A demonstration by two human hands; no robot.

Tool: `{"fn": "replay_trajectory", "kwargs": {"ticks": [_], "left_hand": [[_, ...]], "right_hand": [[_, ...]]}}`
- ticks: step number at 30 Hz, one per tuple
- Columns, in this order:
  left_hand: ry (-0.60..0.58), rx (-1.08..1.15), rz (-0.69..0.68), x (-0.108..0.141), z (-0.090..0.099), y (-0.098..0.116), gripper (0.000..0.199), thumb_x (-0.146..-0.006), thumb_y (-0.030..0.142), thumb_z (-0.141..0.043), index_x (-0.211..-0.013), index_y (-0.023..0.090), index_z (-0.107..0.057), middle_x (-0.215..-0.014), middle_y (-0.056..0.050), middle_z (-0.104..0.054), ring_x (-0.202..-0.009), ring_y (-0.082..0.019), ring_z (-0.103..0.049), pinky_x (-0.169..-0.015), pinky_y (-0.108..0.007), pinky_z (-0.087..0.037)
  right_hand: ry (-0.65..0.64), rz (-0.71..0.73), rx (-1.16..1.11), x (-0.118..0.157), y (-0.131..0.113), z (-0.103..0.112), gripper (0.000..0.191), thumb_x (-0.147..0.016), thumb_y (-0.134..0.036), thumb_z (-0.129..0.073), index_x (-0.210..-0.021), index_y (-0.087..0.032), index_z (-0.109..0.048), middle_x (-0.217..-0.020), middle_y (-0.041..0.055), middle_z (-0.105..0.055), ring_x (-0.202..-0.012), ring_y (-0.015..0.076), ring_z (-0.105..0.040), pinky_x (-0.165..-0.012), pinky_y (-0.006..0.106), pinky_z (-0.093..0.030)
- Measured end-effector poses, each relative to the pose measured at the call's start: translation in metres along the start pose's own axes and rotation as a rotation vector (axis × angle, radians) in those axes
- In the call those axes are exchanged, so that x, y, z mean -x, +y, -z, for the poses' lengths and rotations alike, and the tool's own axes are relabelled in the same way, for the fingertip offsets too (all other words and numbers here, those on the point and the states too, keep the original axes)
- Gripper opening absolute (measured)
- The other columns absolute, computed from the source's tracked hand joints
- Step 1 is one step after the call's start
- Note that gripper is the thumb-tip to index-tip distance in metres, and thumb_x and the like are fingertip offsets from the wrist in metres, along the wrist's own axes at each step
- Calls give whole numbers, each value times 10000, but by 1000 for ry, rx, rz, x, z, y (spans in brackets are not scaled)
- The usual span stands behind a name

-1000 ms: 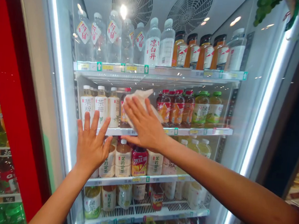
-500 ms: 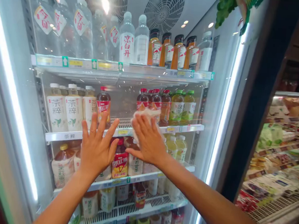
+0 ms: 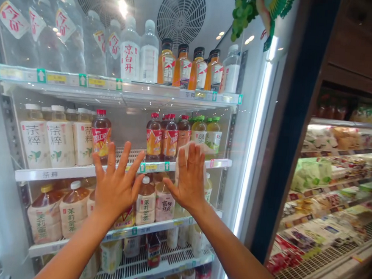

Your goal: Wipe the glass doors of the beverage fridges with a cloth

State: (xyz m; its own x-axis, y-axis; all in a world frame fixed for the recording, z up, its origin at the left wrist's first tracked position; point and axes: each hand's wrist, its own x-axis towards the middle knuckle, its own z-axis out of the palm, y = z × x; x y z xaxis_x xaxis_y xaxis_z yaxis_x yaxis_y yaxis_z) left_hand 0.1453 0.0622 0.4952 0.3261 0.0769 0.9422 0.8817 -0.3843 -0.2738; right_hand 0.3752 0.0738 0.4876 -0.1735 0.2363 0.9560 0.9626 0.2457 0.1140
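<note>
My right hand [image 3: 188, 180] presses a crumpled white cloth [image 3: 202, 148] flat against the glass door [image 3: 234, 130] of a lit drinks cooler. The cloth shows above and beside my fingers, and my palm hides the rest. My left hand [image 3: 116, 181] lies flat on the same glass to the left, fingers spread, holding nothing. Behind both hands stand bottled teas and red-labelled drinks on white shelves [image 3: 59, 173].
Rows of water and juice bottles fill the upper shelf [image 3: 113, 83]. A dark blue door frame [image 3: 289, 121] bounds the cooler on the right. Beyond it, an open chilled display [image 3: 335, 196] holds packaged food. Green decorations [image 3: 246, 12] hang at the top.
The view has swung right, shifting the cooler left in frame and showing more of the food display. Both hands have slid right across the glass, with the cloth under my right hand.
</note>
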Motion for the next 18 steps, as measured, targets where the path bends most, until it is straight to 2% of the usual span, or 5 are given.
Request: {"fn": "replay_trajectory", "kwargs": {"ticks": [3, 8, 14, 18], "left_hand": [[-3, -14, 0, 0, 1, 0, 775, -946, 362, -612, -1617, 359, -223, -1724, -10, -93, -1606, -307, 33, -1282, -620, 62], [8, -33, -4, 0, 1, 1, 788, -929, 355, -638, -1613, 355, -246, -1721, -25, -127, -1608, -310, -1, -1285, -622, 34], [21, -55, -1, 1, 2, 1, 780, -927, 367, -652, -1606, 358, -269, -1720, -25, -146, -1607, -320, -45, -1286, -623, 4], [-2, -47, 71, 20, -1, 16, 754, -944, 318, -623, -1603, 377, -262, -1727, -19, -113, -1608, -330, -7, -1269, -663, 17]], "right_hand": [[15, -20, -14, -1, -6, 1, 873, -1010, -702, -134, -1624, -175, 194, -1737, 129, 119, -1607, 339, 71, -1256, 657, -167], [17, -16, -67, 26, -28, -6, 886, -1024, -670, -169, -1638, -89, 96, -1737, 164, 68, -1607, 346, 45, -1261, 626, -202], [40, -47, -105, 8, -34, -6, 932, -1011, -699, -242, -1635, -106, 117, -1735, 183, -38, -1609, 344, 6, -1253, 662, -188], [81, -45, -108, 47, -45, -14, 882, -1030, -659, -178, -1642, -49, 1, -1728, 209, -33, -1603, 376, -36, -1237, 658, -242]]}}
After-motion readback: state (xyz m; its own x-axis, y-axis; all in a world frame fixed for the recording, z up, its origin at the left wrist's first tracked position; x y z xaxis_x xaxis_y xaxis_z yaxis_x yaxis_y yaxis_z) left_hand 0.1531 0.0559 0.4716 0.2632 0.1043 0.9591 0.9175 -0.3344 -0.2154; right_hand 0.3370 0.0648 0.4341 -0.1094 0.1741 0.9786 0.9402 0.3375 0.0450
